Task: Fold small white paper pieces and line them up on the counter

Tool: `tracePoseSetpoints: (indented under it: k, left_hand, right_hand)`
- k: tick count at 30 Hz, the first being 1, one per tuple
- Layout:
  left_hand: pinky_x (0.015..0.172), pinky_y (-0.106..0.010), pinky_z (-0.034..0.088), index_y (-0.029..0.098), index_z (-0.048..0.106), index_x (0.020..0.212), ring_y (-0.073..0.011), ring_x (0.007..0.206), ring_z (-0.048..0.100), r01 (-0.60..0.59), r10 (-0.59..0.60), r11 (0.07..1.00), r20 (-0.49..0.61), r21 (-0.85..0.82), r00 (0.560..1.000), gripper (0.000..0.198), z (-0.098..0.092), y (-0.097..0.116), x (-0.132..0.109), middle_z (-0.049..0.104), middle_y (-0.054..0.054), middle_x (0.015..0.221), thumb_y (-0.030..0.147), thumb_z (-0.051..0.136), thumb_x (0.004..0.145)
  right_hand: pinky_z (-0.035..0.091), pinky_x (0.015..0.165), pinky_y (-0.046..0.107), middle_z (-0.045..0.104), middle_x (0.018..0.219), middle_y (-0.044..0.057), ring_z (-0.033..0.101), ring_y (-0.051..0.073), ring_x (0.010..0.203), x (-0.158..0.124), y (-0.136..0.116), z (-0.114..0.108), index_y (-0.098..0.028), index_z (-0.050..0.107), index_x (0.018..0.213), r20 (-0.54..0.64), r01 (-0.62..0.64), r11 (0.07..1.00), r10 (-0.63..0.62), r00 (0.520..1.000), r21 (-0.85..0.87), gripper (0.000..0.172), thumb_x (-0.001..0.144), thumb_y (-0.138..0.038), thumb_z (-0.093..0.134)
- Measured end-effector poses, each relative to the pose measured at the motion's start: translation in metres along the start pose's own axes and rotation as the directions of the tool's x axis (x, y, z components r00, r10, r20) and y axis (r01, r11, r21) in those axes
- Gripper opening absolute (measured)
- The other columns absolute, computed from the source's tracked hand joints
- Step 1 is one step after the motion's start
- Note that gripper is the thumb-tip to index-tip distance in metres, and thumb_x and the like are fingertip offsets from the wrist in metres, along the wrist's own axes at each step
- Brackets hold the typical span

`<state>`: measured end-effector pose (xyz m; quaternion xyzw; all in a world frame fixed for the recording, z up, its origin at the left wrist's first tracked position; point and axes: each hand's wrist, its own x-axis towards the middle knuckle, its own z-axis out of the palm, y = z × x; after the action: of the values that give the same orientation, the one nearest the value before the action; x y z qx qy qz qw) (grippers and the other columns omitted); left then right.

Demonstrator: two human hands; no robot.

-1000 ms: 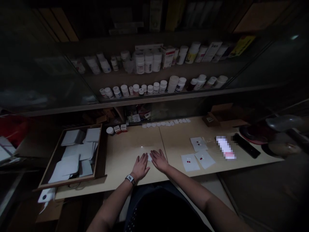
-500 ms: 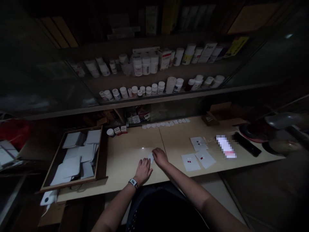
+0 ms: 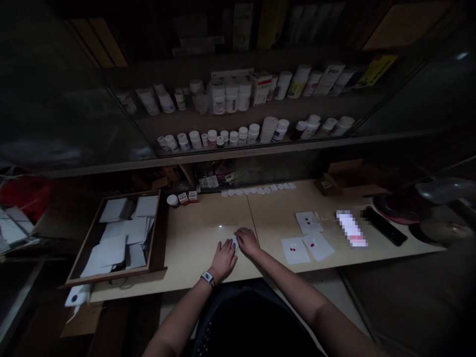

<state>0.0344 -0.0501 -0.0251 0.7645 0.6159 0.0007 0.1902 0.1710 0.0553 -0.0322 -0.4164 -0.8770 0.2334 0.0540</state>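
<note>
One small folded white paper [image 3: 234, 243] lies on the bench [image 3: 197, 248] between both hands, apparently partway through folding. The left hand [image 3: 223, 259] rests against it with fingers extended, closed around nothing; the right hand [image 3: 247, 242] has fingers curled at its other edge, and whether they pinch it I cannot tell. To the right, three flat white sheets, the near-left one [image 3: 296, 256], the near-right one [image 3: 320, 248] and the rear one [image 3: 307, 218], bear red and pale pills; these look unfolded and so left to do. Beyond the hands, along the back, a row of small white packets [image 3: 254, 190] seems finished. At far left, the wooden drawer [image 3: 155, 223] holds stacks of white paper [image 3: 126, 230], apparently unused.
</note>
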Motion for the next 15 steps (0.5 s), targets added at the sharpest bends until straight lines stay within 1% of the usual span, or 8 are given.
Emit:
tracePoseSetpoints:
  k: [1,2,5,8,11,15]
  left_hand:
    - [0.110,-0.051,0.020,0.013,0.036,0.139,-0.0276,0.135,0.027,0.001,-0.001,1.000,0.006,0.003,1.000,0.050,-0.001,0.000,0.000,0.037,-0.015,0.145,0.034,0.033,0.094]
    - [0.110,-0.051,0.021,0.013,0.037,0.138,-0.0280,0.135,0.027,0.002,-0.002,1.000,0.011,0.007,1.000,0.050,-0.002,0.000,0.001,0.037,-0.015,0.144,0.034,0.033,0.094]
    - [0.109,-0.051,0.021,0.013,0.035,0.140,-0.0285,0.135,0.027,-0.005,0.005,1.000,0.018,0.012,1.000,0.051,-0.003,-0.001,0.001,0.036,-0.015,0.145,0.034,0.033,0.094]
    - [0.109,-0.052,0.021,0.014,0.032,0.141,-0.0290,0.136,0.025,-0.028,0.028,0.999,0.013,0.017,1.000,0.052,-0.003,-0.003,-0.001,0.032,-0.014,0.147,0.035,0.033,0.094]
    - [0.109,-0.052,0.021,0.014,0.032,0.141,-0.0291,0.136,0.024,-0.026,0.026,0.999,0.005,0.031,1.000,0.052,-0.001,-0.005,-0.004,0.032,-0.014,0.147,0.035,0.032,0.094]
    - [0.110,-0.051,0.020,0.012,0.033,0.141,-0.0288,0.134,0.027,-0.013,0.013,0.999,0.001,0.036,1.000,0.051,0.000,-0.004,-0.007,0.038,-0.015,0.143,0.034,0.031,0.094]
  right_hand:
    - [0.036,0.086,0.031,0.064,0.103,0.008,0.053,0.020,0.099,0.007,0.000,-0.003,-0.018,0.066,0.107,0.017,-0.006,1.000,0.006,1.000,0.014,0.028,0.087,-0.014,0.047]
    - [0.037,0.085,0.030,0.064,0.102,0.008,0.053,0.020,0.098,0.013,0.000,-0.007,-0.018,0.066,0.106,0.045,0.017,1.000,-0.018,0.999,0.023,0.028,0.086,-0.014,0.048]
    - [0.037,0.084,0.028,0.064,0.098,0.007,0.053,0.019,0.098,0.026,-0.004,-0.013,-0.019,0.069,0.099,0.138,0.125,0.992,-0.126,0.982,0.016,0.024,0.084,-0.015,0.052]
    - [0.038,0.081,0.028,0.064,0.097,0.009,0.053,0.020,0.096,0.034,-0.010,-0.016,-0.017,0.070,0.092,0.202,0.151,0.988,-0.140,0.969,-0.042,0.019,0.082,-0.015,0.053]
    - [0.039,0.077,0.028,0.064,0.096,0.011,0.054,0.021,0.095,0.038,-0.015,-0.016,-0.015,0.069,0.087,0.236,0.156,0.982,-0.127,0.963,-0.109,0.016,0.082,-0.014,0.054]
    - [0.038,0.077,0.028,0.066,0.095,0.011,0.056,0.022,0.094,0.039,-0.019,-0.017,-0.014,0.068,0.084,0.251,0.218,0.968,-0.182,0.951,-0.124,0.014,0.081,-0.014,0.054]
